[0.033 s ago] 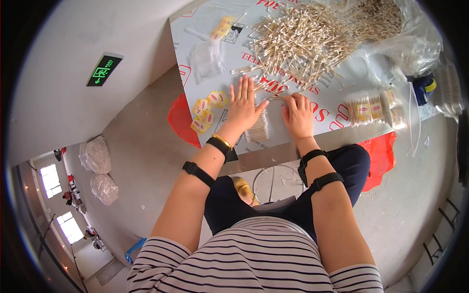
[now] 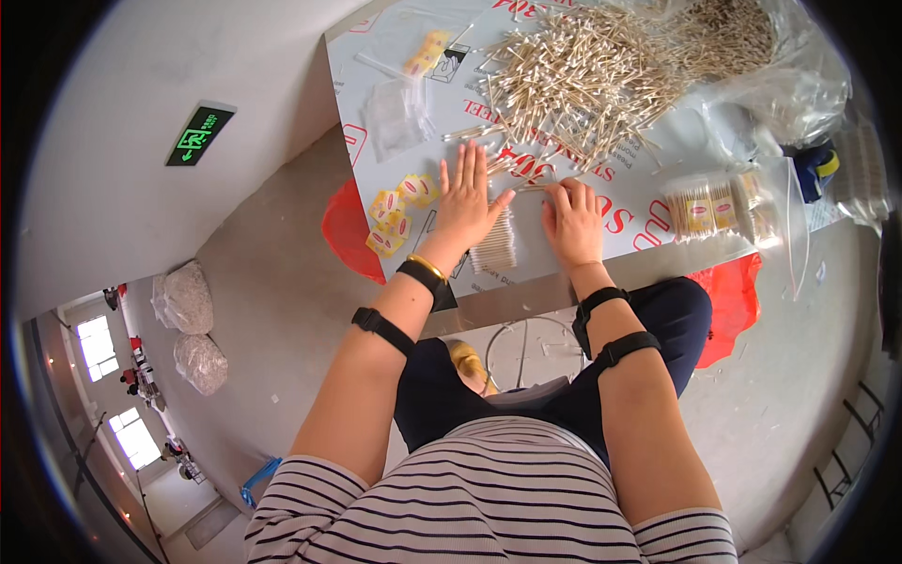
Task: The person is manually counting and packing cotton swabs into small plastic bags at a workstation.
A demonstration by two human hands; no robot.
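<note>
My left hand (image 2: 462,209) lies flat on the sheet-covered table, fingers stretched out and thumb held apart. Beside its palm and thumb is a neat row of cotton swabs (image 2: 494,246), partly hidden by the hand. To the right, my right hand (image 2: 574,222) rests with curled fingers, and a cotton swab (image 2: 531,188) reaches to its fingertips. Ahead of both hands spreads a large loose heap of cotton swabs (image 2: 583,80), with a few strays at its near edge. Yellow printed cards (image 2: 387,230) lie left of my left hand.
Clear plastic bags (image 2: 398,117) lie at the left of the table (image 2: 526,287). Packed swabs (image 2: 707,209) sit at the right, near a dark blue and yellow tape dispenser (image 2: 816,171) and crumpled clear plastic (image 2: 780,99). Red plastic (image 2: 728,315) hangs below the right edge.
</note>
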